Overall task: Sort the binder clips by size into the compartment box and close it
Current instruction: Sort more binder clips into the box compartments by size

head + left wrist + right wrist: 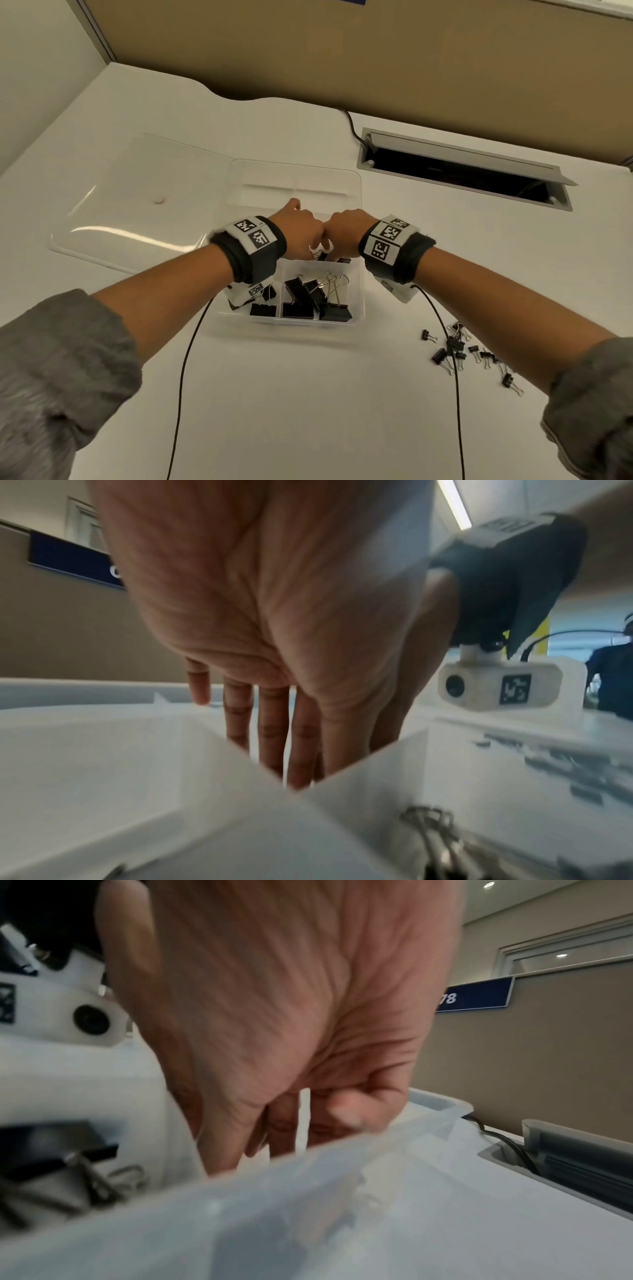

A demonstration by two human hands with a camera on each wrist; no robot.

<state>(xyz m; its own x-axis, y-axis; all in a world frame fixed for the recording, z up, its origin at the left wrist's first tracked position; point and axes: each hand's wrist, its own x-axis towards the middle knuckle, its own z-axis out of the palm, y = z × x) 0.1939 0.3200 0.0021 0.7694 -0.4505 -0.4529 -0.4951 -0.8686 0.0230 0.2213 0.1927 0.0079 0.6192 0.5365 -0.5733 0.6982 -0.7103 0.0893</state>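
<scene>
The clear compartment box (357,192) stands open in the middle of the white desk, its lid (137,205) lying flat to the left. Large black binder clips (318,296) fill the near right compartment, and a few more clips (263,308) lie in the near left one. Both hands reach into a middle compartment, knuckles touching. My left hand (301,236) points straight fingers (272,723) down behind a divider, which hides their tips. My right hand (346,233) has curled fingers (346,1110) pinching down at a black clip (344,260) that barely shows.
Several small black binder clips (459,347) lie loose on the desk to the right of the box. A cable hatch (462,168) is open at the back right. Two thin black wrist cables (185,377) trail toward the near edge. A tan partition stands behind the desk.
</scene>
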